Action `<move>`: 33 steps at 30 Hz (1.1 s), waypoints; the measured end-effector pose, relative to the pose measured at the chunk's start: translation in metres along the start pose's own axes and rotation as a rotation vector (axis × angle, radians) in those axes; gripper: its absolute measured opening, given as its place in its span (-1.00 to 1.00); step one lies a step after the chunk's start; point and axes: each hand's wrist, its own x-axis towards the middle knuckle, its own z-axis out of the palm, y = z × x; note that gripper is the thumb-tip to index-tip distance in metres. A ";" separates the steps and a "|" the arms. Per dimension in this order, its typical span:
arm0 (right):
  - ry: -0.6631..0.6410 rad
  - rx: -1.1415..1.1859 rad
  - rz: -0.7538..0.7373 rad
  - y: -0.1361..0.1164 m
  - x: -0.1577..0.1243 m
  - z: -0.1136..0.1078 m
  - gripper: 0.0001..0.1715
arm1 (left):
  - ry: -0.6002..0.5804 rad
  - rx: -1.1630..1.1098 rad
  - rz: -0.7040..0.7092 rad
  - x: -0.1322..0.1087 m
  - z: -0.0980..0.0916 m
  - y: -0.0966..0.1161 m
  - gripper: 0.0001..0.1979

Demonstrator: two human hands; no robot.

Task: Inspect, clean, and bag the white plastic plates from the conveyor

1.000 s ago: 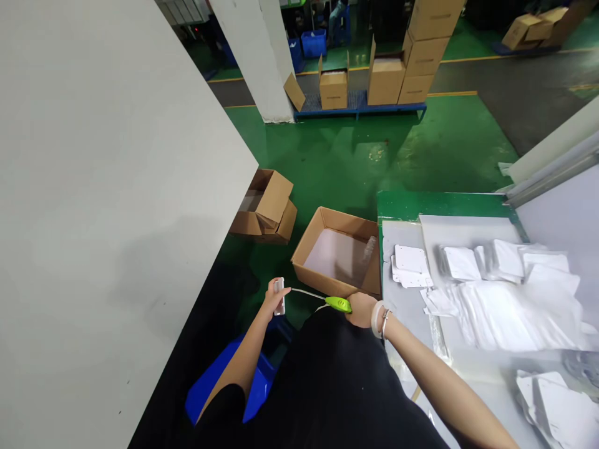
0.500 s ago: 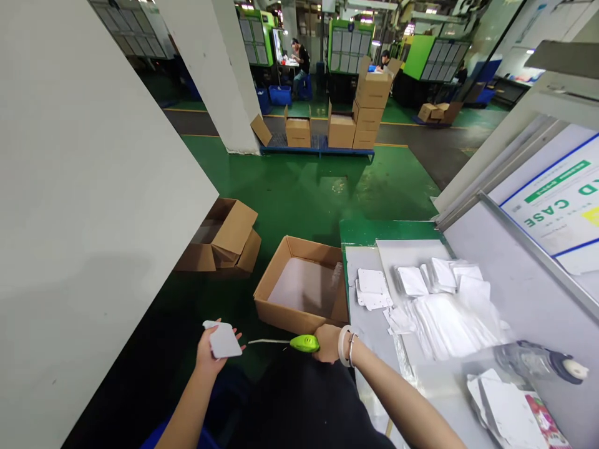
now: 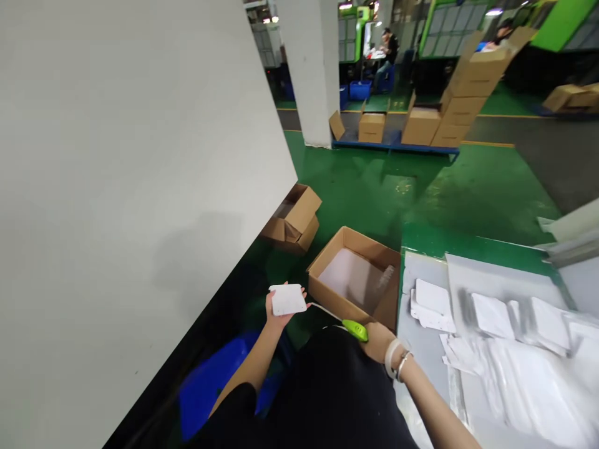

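Note:
My left hand (image 3: 277,317) holds a flat white rectangular plate (image 3: 289,300) with rounded corners, gripped at its left side, its broad face up. Several fingertips show past the plate's right edge. My right hand (image 3: 378,342) is closed around a bright green tool handle (image 3: 355,330). From that handle a thin, pale, slightly bent shaft (image 3: 326,310) runs left, its end close to the fingertips of my left hand. What kind of tool it is, I cannot make out. Just beyond both hands stands an open cardboard box (image 3: 344,308) with a pale sheet inside.
At right, a table (image 3: 423,355) carries stacks of white plates (image 3: 433,296) and white bags (image 3: 533,380). A white panel (image 3: 187,156) fills the left. A blue bin (image 3: 210,380) stands low left, an open carton (image 3: 304,212) farther off. Cartons on a blue pallet (image 3: 393,146) and a seated person (image 3: 388,50) are beyond.
The view has swung left, so everything sits farther right. The plate in my left hand has turned more level, and the tool's shaft has tilted, its tip nearer to that hand.

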 end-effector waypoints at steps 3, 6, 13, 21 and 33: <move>-0.093 0.061 -0.019 0.015 0.000 0.003 -0.77 | -0.007 0.027 0.010 -0.018 0.000 0.001 -0.32; -0.153 0.145 -0.022 0.027 -0.001 0.008 -0.82 | -0.053 0.054 -0.007 -0.032 0.003 0.002 -0.28; -0.113 0.307 -0.020 0.039 0.000 0.006 -0.80 | -0.151 0.159 -0.078 -0.031 0.012 -0.001 -0.15; -0.152 0.381 -0.037 0.040 -0.001 0.011 -0.85 | -0.204 0.366 -0.055 -0.028 0.009 -0.008 -0.13; -0.120 0.296 -0.045 0.017 -0.015 -0.011 -0.80 | -0.190 1.171 0.115 -0.004 -0.004 -0.007 -0.17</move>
